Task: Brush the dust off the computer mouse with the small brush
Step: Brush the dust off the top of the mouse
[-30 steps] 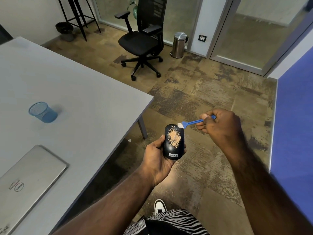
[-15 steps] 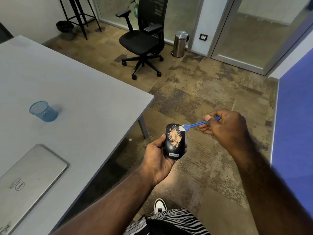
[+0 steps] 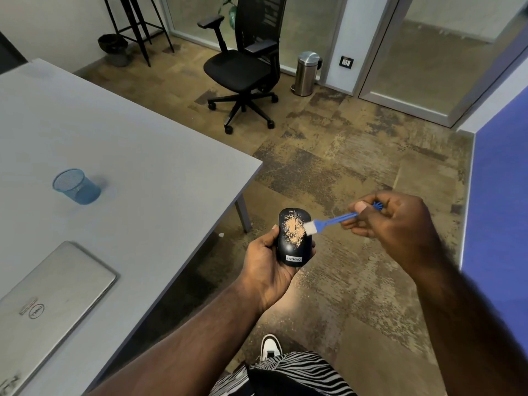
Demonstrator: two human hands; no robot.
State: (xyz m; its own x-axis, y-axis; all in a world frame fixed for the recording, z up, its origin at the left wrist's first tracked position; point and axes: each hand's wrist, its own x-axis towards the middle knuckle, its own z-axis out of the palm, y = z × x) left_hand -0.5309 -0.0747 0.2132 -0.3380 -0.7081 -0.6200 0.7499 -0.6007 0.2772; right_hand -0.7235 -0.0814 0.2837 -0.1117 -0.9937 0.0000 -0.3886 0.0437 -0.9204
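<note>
The black computer mouse, dusted with tan powder, is cradled in the left hand just off the grey table's corner. The small blue brush, pinched in the right hand, touches the mouse's right edge with its white bristles. On the table, a blue mesh cup stands with nothing seen inside.

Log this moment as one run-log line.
left hand: holds mouse | right hand: holds brush | bristles: on mouse's right edge | dust: mostly remaining
</note>
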